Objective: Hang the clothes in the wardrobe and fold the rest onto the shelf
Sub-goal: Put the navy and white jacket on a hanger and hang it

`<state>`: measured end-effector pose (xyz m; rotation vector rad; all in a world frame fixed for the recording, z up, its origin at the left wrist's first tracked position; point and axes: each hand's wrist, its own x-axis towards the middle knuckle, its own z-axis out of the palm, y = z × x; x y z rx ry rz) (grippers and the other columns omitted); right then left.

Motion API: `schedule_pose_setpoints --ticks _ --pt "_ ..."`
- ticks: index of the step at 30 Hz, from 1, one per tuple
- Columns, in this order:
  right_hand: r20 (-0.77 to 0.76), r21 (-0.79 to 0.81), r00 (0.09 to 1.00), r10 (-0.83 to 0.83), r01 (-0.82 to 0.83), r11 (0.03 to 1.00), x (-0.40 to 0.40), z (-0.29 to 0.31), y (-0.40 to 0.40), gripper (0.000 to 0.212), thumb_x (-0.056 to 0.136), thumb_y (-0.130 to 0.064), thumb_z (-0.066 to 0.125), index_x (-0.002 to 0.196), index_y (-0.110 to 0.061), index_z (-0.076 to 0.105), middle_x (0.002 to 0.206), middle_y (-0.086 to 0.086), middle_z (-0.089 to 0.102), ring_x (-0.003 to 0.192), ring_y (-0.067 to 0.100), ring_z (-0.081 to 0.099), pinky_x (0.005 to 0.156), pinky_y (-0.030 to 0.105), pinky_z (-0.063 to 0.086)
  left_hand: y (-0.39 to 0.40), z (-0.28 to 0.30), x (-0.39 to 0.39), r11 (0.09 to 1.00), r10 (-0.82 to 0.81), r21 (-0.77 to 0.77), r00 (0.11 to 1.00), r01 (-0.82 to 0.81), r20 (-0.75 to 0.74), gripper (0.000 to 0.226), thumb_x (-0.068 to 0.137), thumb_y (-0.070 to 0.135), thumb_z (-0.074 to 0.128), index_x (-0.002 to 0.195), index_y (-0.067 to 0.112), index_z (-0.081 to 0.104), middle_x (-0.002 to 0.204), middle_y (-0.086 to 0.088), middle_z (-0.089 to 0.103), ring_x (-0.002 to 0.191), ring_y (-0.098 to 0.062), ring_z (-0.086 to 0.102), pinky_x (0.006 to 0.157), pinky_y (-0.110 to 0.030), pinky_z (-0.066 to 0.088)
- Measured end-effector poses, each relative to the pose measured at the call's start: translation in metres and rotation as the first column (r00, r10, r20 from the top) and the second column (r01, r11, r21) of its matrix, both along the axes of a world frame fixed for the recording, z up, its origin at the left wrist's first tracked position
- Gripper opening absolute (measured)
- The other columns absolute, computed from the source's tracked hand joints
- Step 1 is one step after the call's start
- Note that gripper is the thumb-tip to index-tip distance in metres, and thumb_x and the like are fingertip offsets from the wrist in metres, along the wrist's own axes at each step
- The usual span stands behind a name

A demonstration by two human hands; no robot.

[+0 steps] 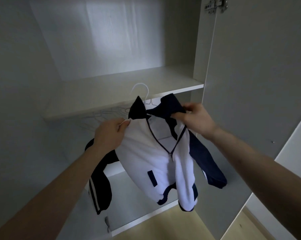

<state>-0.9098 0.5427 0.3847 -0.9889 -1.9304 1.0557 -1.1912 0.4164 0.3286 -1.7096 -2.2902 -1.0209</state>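
Head view into an open wardrobe (pixel 232 84), past tense throughout, positions given relative to the jacket. Nearest the camera, two bare forearms reached forward from the lower corners of the view. The left hand (pixel 108 134) gripped the jacket (pixel 146 153) at its left shoulder, its fingers (pixel 123 124) curled and pinching the white fabric together with the thin white wire of a hanger (pixel 139 90). The right hand (pixel 196 118) held the dark collar at the jacket's right shoulder, fingers closed around a fold of the cloth. The jacket, white-bodied with navy sleeves, collar, hem band and pocket trim, was suspended in the air between both hands, its zip partly open at the chest. One sleeve hung below the left forearm and showed two white stripes; the other drooped below the right wrist. The hanger's hook rose above the collar. Beyond and below the jacket lay a pale lower shelf (pixel 146 219). Behind and above the jacket ran the upper shelf (pixel 122 90), with several more wire hangers (pixel 101 115) faintly visible under it. To the right of the jacket stood the open door (pixel 260 94), its metal hinge (pixel 215 5) at the top.
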Motion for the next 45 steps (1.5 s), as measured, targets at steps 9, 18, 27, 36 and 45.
schedule_pose_setpoints --ticks 9,18,27,36,45 --pt "-0.059 -0.134 0.995 -0.076 0.067 0.989 0.023 -0.076 -0.011 0.033 0.079 -0.038 0.084 0.109 -0.043 0.069 0.097 -0.016 0.077 0.093 0.009 0.074 0.088 0.038 0.06 -0.005 0.01 0.02 0.992 -0.069 0.114 0.988 0.053 0.137 0.045 0.101 0.054 0.046 0.063 0.032 0.052 0.058 0.007 0.052 0.056 -0.007 0.048 0.057 -0.032 0.036" --pt "-0.174 -0.552 0.927 -0.333 0.188 0.812 0.003 -0.191 -0.073 0.01 0.101 -0.022 0.058 0.097 -0.013 0.06 0.097 0.011 0.066 0.077 0.02 0.061 0.071 0.038 0.053 -0.009 0.023 0.035 0.995 -0.054 0.097 0.985 0.039 0.163 0.046 0.104 0.04 0.053 0.061 0.055 0.056 0.054 0.023 0.053 0.055 -0.004 0.043 0.056 -0.029 0.028" --pt "-0.134 -0.598 0.989 -0.057 -0.035 0.801 -0.07 -0.19 -0.071 0.026 0.092 -0.026 0.06 0.08 -0.004 0.063 0.077 0.008 0.063 0.076 0.019 0.059 0.068 0.03 0.052 -0.013 0.029 0.036 0.995 -0.054 0.095 0.972 0.032 0.23 0.054 0.097 0.053 0.047 0.077 0.005 0.061 0.077 -0.018 0.063 0.076 -0.032 0.062 0.067 -0.04 0.047" --pt "-0.053 -0.559 0.992 -0.112 0.063 0.826 -0.087 -0.192 -0.064 0.043 0.08 -0.036 0.073 0.09 0.005 0.071 0.072 0.006 0.067 0.069 0.017 0.063 0.072 0.032 0.058 -0.022 0.032 0.036 0.995 -0.059 0.093 0.974 0.039 0.22 0.055 0.104 0.037 0.054 0.056 0.025 0.031 0.05 0.007 0.032 0.049 -0.01 0.03 0.056 -0.034 0.023" --pt "-0.101 -0.618 0.995 0.014 -0.074 0.783 -0.088 -0.175 -0.071 0.014 0.095 -0.018 0.063 0.084 -0.009 0.064 0.08 0.007 0.066 0.073 0.02 0.061 0.061 0.027 0.051 -0.021 0.025 0.031 0.995 -0.068 0.091 0.98 0.052 0.188 0.053 0.104 0.037 0.053 0.06 0.022 0.028 0.051 0.005 0.032 0.049 -0.01 0.031 0.055 -0.034 0.024"
